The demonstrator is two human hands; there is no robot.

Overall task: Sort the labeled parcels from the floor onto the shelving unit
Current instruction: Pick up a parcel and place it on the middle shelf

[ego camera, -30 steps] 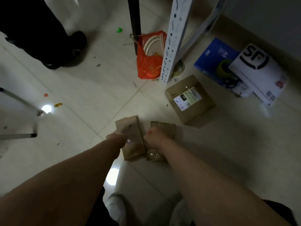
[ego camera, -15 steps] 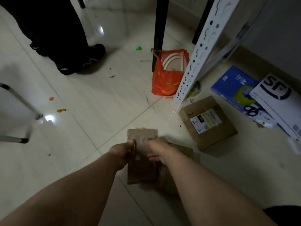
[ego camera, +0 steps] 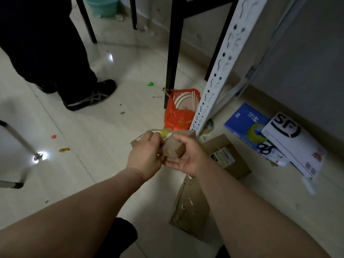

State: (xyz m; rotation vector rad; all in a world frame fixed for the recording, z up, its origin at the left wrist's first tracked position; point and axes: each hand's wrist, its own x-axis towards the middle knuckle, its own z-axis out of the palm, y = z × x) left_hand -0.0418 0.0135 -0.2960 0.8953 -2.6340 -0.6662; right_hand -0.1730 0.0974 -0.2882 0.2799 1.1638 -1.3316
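Both hands hold one small brown parcel (ego camera: 174, 148) up off the floor (ego camera: 104, 127), in the middle of the scene. The left grip (ego camera: 147, 155) is curled round its left side; the right grip (ego camera: 186, 157) cups it from the right and below, thumb on top. A pale label shows at the parcel's far edge. Near the person, a flat taped parcel (ego camera: 189, 207) lies on the floor, partly under the right forearm. To the right lies a labeled box (ego camera: 228, 158). The white shelving upright (ego camera: 219, 71) stands just beyond, an orange bag (ego camera: 178, 112) to its left. Far right, an SF envelope (ego camera: 295, 144) overlaps a blue paper pack (ego camera: 242, 120).
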